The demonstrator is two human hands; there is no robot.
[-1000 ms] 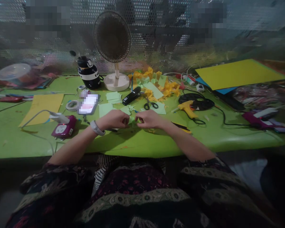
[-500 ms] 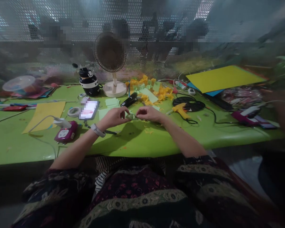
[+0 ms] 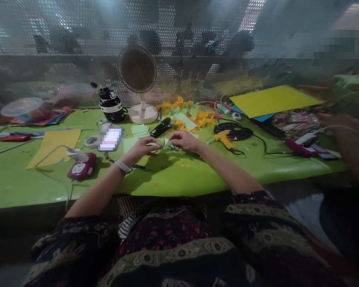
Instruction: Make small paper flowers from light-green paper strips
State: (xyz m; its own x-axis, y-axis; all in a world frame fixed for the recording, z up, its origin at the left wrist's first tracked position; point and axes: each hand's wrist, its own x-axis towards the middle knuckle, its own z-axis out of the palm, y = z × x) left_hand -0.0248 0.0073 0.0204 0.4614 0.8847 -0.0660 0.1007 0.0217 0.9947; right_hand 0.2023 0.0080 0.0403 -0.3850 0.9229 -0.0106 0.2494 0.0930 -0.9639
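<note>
A small piece of light green paper point(image 3: 165, 142) is pinched between my two hands, just above the green tabletop point(image 3: 167, 179). My left hand point(image 3: 142, 149) grips its left side with thumb and fingers, a white band on the wrist. On the other side my right hand point(image 3: 185, 141) pinches the paper's right end. Behind them lies a black stapler point(image 3: 160, 127). Light green paper squares point(image 3: 140, 130) are stacked beyond my left hand. Farther back is a pile of orange paper flowers point(image 3: 203, 117) mixed with green paper pieces.
A yellow glue gun point(image 3: 225, 138) lies right of my hands beside a black coil point(image 3: 237, 131). A fan point(image 3: 143, 113), a dark bottle point(image 3: 111, 109), a phone point(image 3: 110, 139), tape point(image 3: 91, 141) and a purple power socket point(image 3: 82, 167) stand left. Another person's arm point(image 3: 347, 139) reaches in at right.
The green paper between my fingers now appears more opened out, and my left fingers are more extended. At the far right, another person's arm shows more. The view has shifted slightly.
</note>
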